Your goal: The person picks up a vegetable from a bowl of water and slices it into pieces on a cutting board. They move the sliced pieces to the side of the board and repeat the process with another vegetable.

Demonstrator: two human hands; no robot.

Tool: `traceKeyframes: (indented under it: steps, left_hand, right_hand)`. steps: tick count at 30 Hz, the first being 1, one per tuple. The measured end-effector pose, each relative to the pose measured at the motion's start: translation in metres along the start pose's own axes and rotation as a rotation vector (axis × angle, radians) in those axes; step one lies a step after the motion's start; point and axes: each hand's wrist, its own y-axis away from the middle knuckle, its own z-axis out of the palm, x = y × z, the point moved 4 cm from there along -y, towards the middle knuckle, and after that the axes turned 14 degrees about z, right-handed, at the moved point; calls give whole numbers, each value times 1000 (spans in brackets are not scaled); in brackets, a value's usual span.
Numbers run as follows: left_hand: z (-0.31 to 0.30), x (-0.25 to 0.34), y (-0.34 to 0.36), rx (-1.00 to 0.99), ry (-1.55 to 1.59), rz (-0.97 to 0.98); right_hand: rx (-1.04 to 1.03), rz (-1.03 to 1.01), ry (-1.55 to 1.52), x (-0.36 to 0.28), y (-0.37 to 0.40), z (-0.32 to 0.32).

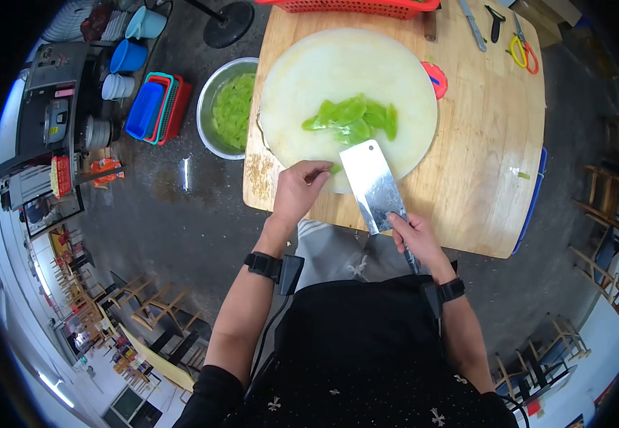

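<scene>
My right hand [415, 237] is wrapped round the handle of a cleaver [375, 182]. Its broad, wet-looking blade lies over the near edge of a round white cutting board [302, 71]. To the left of the blade, my left hand [299, 189] has its fingers pinched together at the board's near edge. A small green vegetable piece [335, 169] shows at those fingertips. Beyond the blade's far end, a loose pile of thin green vegetable slices [352, 118] lies on the board.
A metal bowl [204, 107] of green slices stands left of the wooden table [480, 157]. On the table are a red basket [352, 7], a knife [473, 25], a black peeler [495, 23], scissors [523, 50] and a red round object [435, 78]. Stacked baskets [156, 107] sit on the floor.
</scene>
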Motion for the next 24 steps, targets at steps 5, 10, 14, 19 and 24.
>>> traceKeyframes:
  steps: [5,10,14,19,24]
  left_hand:
    - [-5,7,-5,-43,-99,58]
    - [-7,2,-10,-62,-104,98]
    - [-9,10,-10,-108,-125,222]
    - [-8,13,-12,-91,-164,285]
    - [-8,6,-12,-66,-132,276]
  right_hand:
    - [7,-11,-111,21,-8,12]
    - [6,-67,-187,31,-19,33]
    - [39,-70,-232,33,-22,48]
    - [63,-132,-281,44,-32,60]
    - [73,-158,-297,42,-35,66]
